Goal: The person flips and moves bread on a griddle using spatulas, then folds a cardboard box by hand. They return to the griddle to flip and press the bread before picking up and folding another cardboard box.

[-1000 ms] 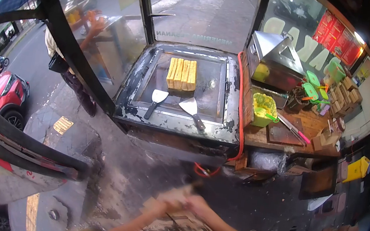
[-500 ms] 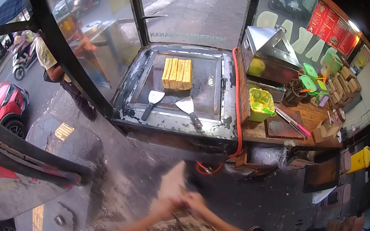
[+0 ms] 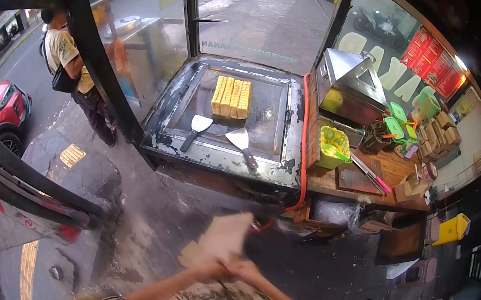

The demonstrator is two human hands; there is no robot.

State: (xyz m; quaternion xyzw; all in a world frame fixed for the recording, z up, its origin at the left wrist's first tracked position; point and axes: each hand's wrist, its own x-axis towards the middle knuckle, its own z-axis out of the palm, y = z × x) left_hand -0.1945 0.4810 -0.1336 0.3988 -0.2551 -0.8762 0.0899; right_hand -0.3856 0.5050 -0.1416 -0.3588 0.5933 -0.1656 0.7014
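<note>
Close to my body, at the bottom of the head view, I hold a tan cardboard sheet point(image 3: 228, 233) with flaps, like an unfolded box. My left hand point(image 3: 214, 268) is closed on its near edge. Right beside it, my right hand point(image 3: 245, 271) is also closed at that edge; the fingertips are partly hidden and a little blurred. Beyond the hands, a block of yellow slices point(image 3: 231, 97) stands on the flat griddle point(image 3: 264, 132). Two scrapers with dark handles, the left one point(image 3: 198, 126) and the right one point(image 3: 240, 141), lie in front of the block.
To the right, a wooden counter point(image 3: 325, 176) bears a green tub point(image 3: 333, 150), tongs point(image 3: 371, 174), a metal case point(image 3: 355, 83) and stacked brown boxes point(image 3: 439, 137). A red-orange hose point(image 3: 305, 146) runs along the griddle's side. A person point(image 3: 72, 70) stands outside, left.
The cardboard sheet has swung and spread wider, with a side flap now showing at left. My hands stay together at its near edge. The view has shifted slightly.
</note>
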